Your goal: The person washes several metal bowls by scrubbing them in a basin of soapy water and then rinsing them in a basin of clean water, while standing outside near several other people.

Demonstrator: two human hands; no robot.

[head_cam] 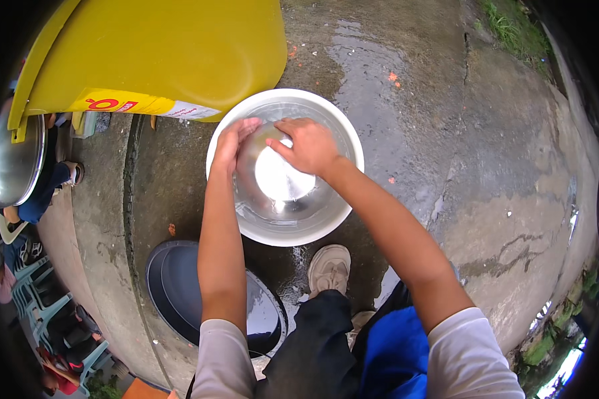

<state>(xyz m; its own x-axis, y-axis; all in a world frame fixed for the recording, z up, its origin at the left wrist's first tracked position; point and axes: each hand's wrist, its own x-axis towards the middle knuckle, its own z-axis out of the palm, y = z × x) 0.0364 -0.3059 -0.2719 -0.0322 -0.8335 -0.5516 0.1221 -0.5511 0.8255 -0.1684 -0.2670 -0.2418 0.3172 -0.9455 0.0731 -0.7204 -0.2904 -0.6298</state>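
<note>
A round white basin holding clear water stands on the wet concrete in front of me. In it sits a shiny metal bowl, its base showing bright. My left hand rests against the bowl's upper left side, fingers curved along it. My right hand lies over the bowl's upper right part, thumb and fingers apart. Whether the fingers of either hand close on the bowl's edge is hard to see through the water and glare.
A large yellow container stands against the basin's upper left. A black tub with liquid lies by my left forearm. At the far left, a person's legs show beside a large metal basin. Several pale green chairs stand beyond.
</note>
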